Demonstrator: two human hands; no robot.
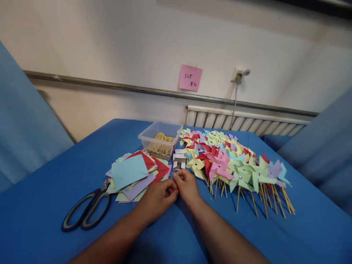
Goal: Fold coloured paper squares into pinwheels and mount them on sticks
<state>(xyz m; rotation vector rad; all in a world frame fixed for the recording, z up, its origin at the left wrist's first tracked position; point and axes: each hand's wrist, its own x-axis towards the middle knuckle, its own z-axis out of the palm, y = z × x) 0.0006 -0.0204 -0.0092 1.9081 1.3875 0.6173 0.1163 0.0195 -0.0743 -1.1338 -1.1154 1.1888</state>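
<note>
- The left hand [162, 196] and right hand [187, 183] meet near the middle of the blue table cover [41, 223], the forearms coming in from the near side and narrowing toward each other
- Both hands have curled fingers drawn in close, the right thumb and fingertips against the left hand; I cannot tell whether anything is pinched between them
- The small white box [179, 162] is just beyond the fingertips, its flaps open on the near side
- The left wrist passes close by the near right edge of the paper pile [129, 170]; whether they touch is unclear
- Bare blue cover stretches left of the scissors [101, 190], and more lies right of the right forearm, on the near side of the pinwheels [220, 165]
- The table's far edge runs before the wall and the radiator [209, 119]
- The paper pile sits left of the hands, loosely stacked, a light blue sheet on top with red, purple, green and pink ones showing beneath
- The pinwheels crowd the far right on thin sticks, pink, red, yellow, green, purple and blue, several with a round pin at the centre
- A clear tub [142, 137] of sticks stands beyond the papers
</note>
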